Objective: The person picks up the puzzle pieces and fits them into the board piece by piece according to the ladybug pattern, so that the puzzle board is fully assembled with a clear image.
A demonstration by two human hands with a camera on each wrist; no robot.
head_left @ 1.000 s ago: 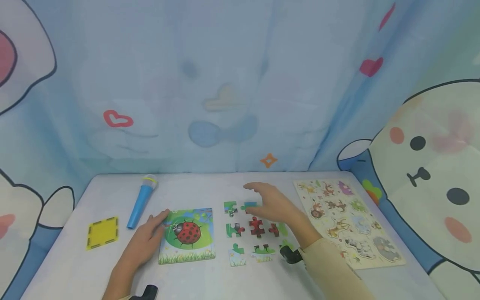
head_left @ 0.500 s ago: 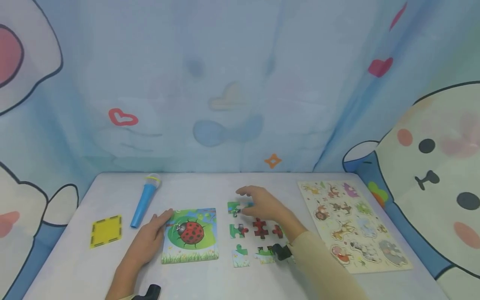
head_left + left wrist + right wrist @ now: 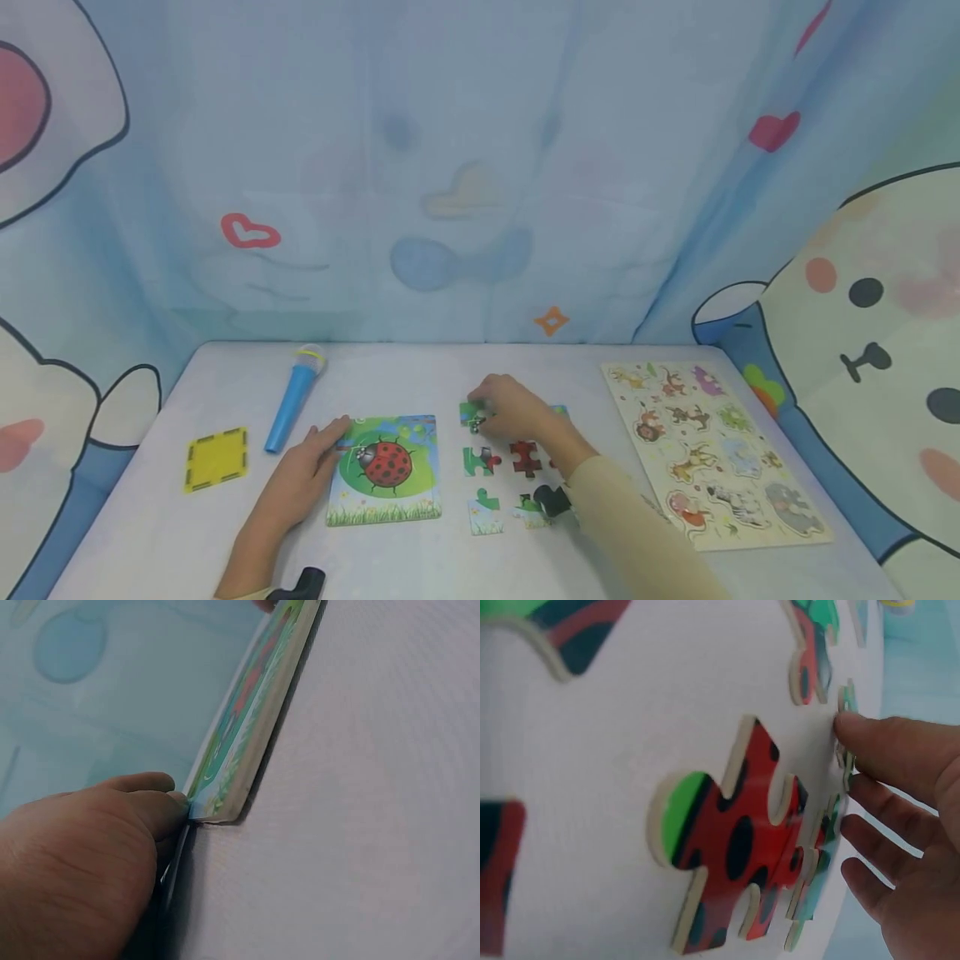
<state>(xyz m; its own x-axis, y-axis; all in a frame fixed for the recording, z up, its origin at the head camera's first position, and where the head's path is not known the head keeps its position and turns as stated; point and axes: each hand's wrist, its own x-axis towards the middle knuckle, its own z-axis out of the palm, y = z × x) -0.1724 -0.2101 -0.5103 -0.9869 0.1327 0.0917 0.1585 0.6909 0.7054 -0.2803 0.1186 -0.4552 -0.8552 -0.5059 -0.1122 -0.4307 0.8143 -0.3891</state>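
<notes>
We've got the small green jigsaw piece (image 3: 470,414) on the white table (image 3: 408,568), our right hand (image 3: 517,408) pinching it. A red, black-spotted jigsaw piece (image 3: 527,458) lies nearby. Our left hand (image 3: 303,479) (fingers fairly straight) touches the square ladybird picture board's (image 3: 385,467) left edge; a blue plastic-looking microphone (image 3: 291,407) sits farther left.

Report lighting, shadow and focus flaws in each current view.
Head: light even and diffuse, small prints on the animal puzzle board a little soft. Left wrist: dimmer, a dark shadow strip along the ladybug board on the white tabletop. Right wrist: the red jigsaw piece with the green tab fairly clear, the light blue curtain blurry.
</notes>
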